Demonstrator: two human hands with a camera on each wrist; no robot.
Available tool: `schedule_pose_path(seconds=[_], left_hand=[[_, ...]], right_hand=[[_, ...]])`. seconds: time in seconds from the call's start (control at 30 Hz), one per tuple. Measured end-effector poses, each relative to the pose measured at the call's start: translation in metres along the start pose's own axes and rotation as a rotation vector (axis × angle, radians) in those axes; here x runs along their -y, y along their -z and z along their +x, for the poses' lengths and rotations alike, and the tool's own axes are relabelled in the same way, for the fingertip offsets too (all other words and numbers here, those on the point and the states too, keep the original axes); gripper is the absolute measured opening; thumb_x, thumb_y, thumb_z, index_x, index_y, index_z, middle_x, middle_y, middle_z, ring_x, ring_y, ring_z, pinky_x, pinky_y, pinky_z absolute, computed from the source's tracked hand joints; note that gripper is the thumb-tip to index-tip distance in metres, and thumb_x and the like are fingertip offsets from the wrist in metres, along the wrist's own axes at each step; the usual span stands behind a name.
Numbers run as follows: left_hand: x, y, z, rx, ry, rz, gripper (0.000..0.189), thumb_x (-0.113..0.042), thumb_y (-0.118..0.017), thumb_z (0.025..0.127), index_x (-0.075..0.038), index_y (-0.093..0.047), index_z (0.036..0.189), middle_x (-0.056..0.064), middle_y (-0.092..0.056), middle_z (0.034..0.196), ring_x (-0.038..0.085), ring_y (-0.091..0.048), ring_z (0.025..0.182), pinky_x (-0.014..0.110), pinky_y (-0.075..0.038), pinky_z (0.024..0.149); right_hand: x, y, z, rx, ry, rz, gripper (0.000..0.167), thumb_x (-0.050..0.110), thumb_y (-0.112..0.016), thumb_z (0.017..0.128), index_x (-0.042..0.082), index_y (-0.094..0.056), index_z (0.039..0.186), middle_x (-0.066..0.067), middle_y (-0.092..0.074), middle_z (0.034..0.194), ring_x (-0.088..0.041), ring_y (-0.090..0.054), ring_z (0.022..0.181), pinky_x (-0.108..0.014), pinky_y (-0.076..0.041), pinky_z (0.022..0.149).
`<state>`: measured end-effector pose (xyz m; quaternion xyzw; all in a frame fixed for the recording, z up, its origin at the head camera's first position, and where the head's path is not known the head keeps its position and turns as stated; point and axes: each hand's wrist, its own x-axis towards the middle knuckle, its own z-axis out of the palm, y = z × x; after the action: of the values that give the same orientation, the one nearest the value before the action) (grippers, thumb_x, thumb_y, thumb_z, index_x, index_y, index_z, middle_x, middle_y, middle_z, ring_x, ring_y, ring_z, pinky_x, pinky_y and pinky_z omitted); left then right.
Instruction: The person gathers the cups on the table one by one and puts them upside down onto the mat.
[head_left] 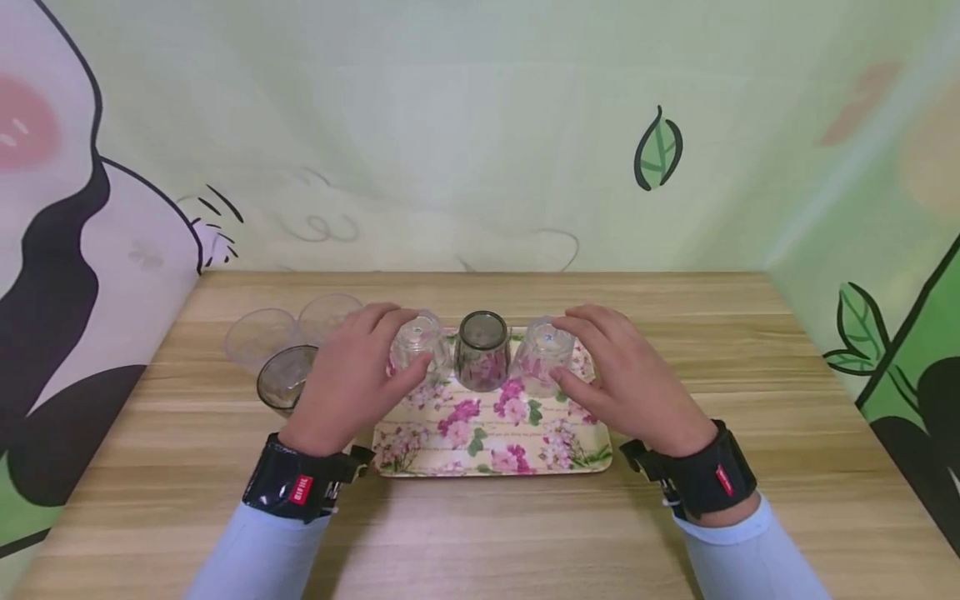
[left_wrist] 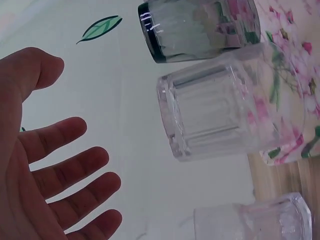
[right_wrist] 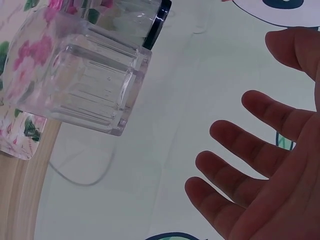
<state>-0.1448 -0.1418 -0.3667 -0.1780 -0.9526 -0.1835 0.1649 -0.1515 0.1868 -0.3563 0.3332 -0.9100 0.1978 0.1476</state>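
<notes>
Three glasses stand upside down in a row along the back of a floral tray [head_left: 465, 458]: a clear glass [head_left: 420, 335] at left, a dark tinted glass [head_left: 483, 354] in the middle and another clear glass [head_left: 542, 354] at right. My left hand [head_left: 356, 375] hovers by the left clear glass, its fingers spread; the left wrist view shows a gap between the fingertips and that glass [left_wrist: 205, 110]. Likewise, my right hand [head_left: 626, 375] is held near the right clear glass, and the right wrist view shows its fingers apart from the glass [right_wrist: 95, 82]. Neither hand holds anything.
Left of the tray, two clear glasses, one nearer the side [head_left: 258, 337] and one farther back [head_left: 330, 312], stand with a dark tinted glass [head_left: 283, 379], partly behind my left hand. The wooden table [head_left: 480, 542] meets a printed backdrop [head_left: 465, 167] behind.
</notes>
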Motion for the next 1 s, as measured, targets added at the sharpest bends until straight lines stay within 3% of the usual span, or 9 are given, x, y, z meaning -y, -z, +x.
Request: schedule_pose_path(seconds=[0.17, 0.5, 0.67, 1.0], left_hand=[[0.009, 0.001, -0.006, -0.009, 0.031, 0.031, 0.056, -0.043, -0.065, 0.092, -0.005, -0.061, 0.133, 0.017, -0.062, 0.129, 0.036, -0.057, 0.121, 0.054, -0.048, 0.100], [0.034, 0.005, -0.025, 0.032, 0.124, 0.107, 0.067, -0.050, -0.067, 0.088, -0.003, -0.058, 0.135, 0.024, -0.057, 0.135, 0.045, -0.053, 0.124, 0.066, -0.043, 0.098], [0.048, 0.009, -0.030, 0.047, 0.165, 0.117, 0.072, -0.054, -0.066, 0.088, -0.003, -0.056, 0.137, 0.025, -0.056, 0.135, 0.047, -0.052, 0.123, 0.066, -0.043, 0.098], [0.067, 0.007, -0.040, -0.003, 0.157, 0.147, 0.070, -0.047, -0.071, 0.084, 0.000, -0.057, 0.133, 0.030, -0.054, 0.134, 0.051, -0.044, 0.128, 0.065, -0.034, 0.108]], right_hand=[[-0.001, 0.000, 0.000, 0.002, -0.001, -0.002, 0.057, 0.031, -0.070, 0.091, 0.007, -0.054, 0.140, -0.015, -0.053, 0.139, -0.032, -0.049, 0.131, -0.051, -0.044, 0.109], [-0.001, -0.001, 0.000, 0.001, -0.001, -0.007, 0.056, 0.030, -0.070, 0.091, 0.008, -0.054, 0.140, -0.015, -0.054, 0.138, -0.032, -0.049, 0.131, -0.052, -0.044, 0.109], [-0.002, -0.002, 0.000, 0.007, 0.003, 0.005, 0.055, 0.030, -0.070, 0.091, 0.008, -0.054, 0.140, -0.015, -0.054, 0.138, -0.032, -0.049, 0.130, -0.051, -0.044, 0.109], [-0.003, -0.003, 0.000, 0.005, 0.008, 0.000, 0.054, 0.031, -0.069, 0.092, 0.008, -0.055, 0.140, -0.014, -0.054, 0.138, -0.031, -0.050, 0.130, -0.050, -0.044, 0.109]])
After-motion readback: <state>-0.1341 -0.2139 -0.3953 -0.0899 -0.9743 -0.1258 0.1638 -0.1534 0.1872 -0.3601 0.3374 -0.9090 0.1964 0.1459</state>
